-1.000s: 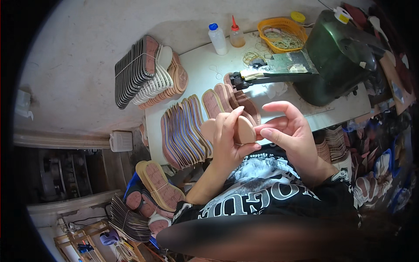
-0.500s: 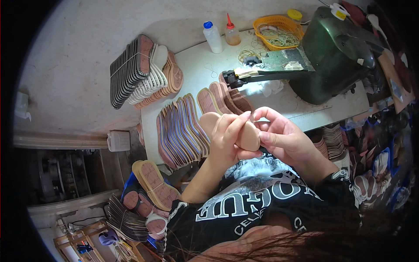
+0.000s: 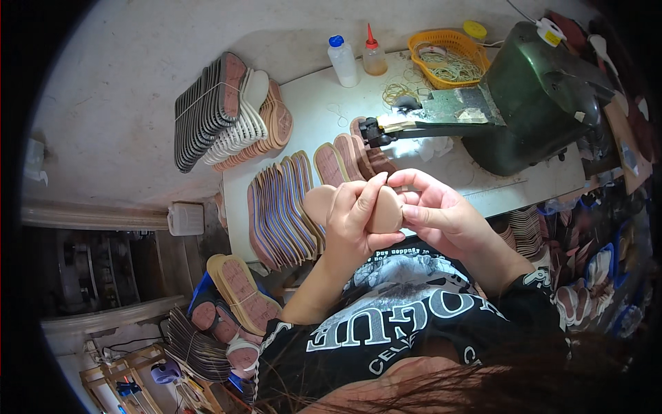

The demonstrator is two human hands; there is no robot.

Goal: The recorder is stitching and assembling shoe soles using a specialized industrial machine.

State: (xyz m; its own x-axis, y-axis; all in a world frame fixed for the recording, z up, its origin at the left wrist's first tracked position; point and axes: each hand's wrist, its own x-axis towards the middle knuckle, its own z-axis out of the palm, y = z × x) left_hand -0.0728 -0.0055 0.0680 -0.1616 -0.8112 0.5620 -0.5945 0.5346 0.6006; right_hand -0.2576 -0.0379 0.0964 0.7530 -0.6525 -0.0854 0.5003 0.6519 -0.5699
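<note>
Head view: tan sole (image 3: 386,211) held up off the work table (image 3: 303,100), in front of the shirt and near the table's front edge. Left hand (image 3: 350,215) grasping it round the narrow waist, fingers across the face, thumb low. Right hand (image 3: 439,212) at the rounded right end, thumb tip on the rim, other fingers curled; whether it truly pinches is hidden. Handling (judged): light, fairly stiff with slight flex, smooth face but not very slippery, not fragile; best held at the waist, or by the rims to spare the face. Surroundings: striped-edge soles (image 3: 281,215) in a row just left and beyond; pink insoles (image 3: 329,164) behind the hands. Main obstacle: black arm (image 3: 441,128) of the green machine (image 3: 527,103), overhanging the table beyond the hands. Bottles and yellow basket (image 3: 419,54) farther back, well clear.
</note>
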